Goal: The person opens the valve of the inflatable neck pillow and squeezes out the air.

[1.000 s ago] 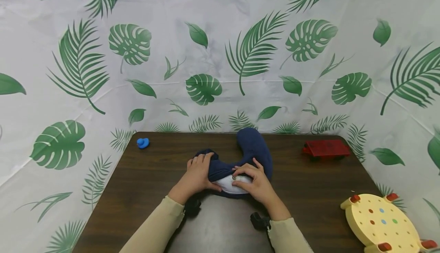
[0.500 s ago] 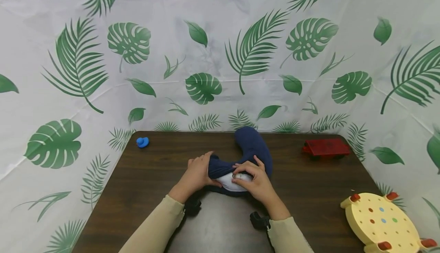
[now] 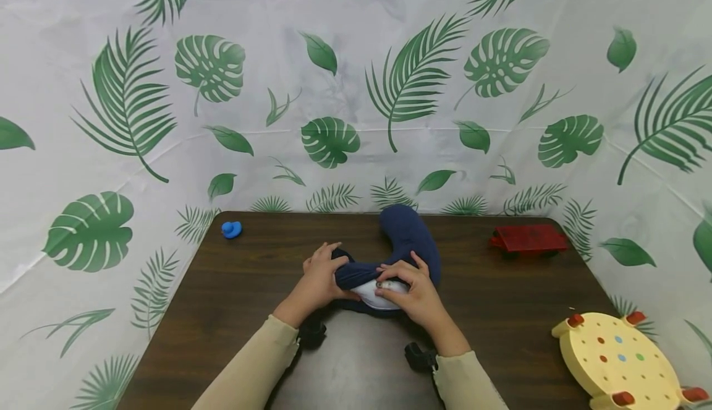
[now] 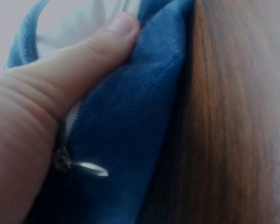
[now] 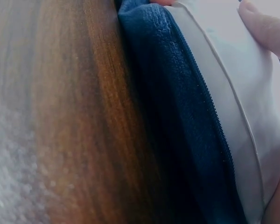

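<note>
Fleece like this is going to be soft and floppy in your hands. The dark blue U-shaped neck pillow with the fleece cover (image 3: 408, 240) looks light and squishy, not slippery, nothing fragile about it, but the cover will bunch and slide over the white inner cushion (image 3: 378, 295) if you only grab fabric. My guess is you get the best hold by gripping cover and stuffing together right beside the zipper opening, not out on the loose end.

Pillow sits mid-surface on the dark brown wooden surface (image 3: 500, 311), its right arm curving toward the far edge, the open zippered part nearest you.

Your left hand (image 3: 318, 283) is clamped on the bunched left arm of the cover. The left wrist view shows the thumb pressing the blue fleece, with the small metal zipper pull (image 4: 79, 165) just below it. Your right hand (image 3: 414, 292) is pinching at the cover edge where the white cushion shows, fingertips (image 5: 266, 28) resting on the white fabric beside the zipper teeth. So the opening lies right between your two hands, both touching it.
</note>
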A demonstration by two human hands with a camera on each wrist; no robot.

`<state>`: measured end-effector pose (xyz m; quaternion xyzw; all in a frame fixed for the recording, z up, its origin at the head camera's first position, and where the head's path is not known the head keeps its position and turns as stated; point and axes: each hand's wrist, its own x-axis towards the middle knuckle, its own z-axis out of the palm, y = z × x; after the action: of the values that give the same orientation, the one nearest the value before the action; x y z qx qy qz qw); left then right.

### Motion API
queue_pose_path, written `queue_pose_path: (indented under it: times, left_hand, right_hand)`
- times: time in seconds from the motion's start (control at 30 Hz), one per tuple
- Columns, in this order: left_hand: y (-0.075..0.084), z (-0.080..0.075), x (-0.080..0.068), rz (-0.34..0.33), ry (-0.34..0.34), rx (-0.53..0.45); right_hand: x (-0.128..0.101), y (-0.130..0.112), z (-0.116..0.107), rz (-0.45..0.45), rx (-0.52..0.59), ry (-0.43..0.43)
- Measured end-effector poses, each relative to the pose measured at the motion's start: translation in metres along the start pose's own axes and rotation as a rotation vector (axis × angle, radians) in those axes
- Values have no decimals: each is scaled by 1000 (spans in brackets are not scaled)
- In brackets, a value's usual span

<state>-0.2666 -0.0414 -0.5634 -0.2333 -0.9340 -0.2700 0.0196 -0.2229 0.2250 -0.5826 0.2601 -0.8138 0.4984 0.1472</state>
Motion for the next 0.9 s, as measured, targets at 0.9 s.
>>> queue_pose_path:
  times: [0.9]
  left_hand:
    - [-6, -1, 3, 70, -56, -100]
  right_hand:
    - [1, -3, -4, -29, -15, -2]
